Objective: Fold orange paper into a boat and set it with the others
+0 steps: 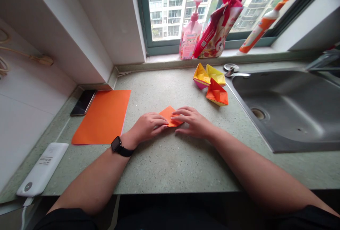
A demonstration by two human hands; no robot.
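A small folded piece of orange paper [169, 113] lies on the counter in front of me, its top coming to a point. My left hand [150, 125], with a black watch [119, 146] on the wrist, pinches its left edge between thumb and fingers. On the other side, my right hand [192, 122] rests its outstretched fingers on the paper's right part, thumb apart on the counter side. Parts of the paper are hidden under the fingers. Farther back stand folded paper boats: a yellow and pink one [201, 76], a yellow one [215, 75] and an orange-red one [217, 93].
Orange sheets [105, 120] lie at the left beside a phone [83, 102]. A white power bank [44, 168] with a cable sits near the front left edge. At right is a steel sink [287, 106]. A pump bottle [190, 37], a red bag [220, 28] and an orange-white bottle [261, 29] line the windowsill.
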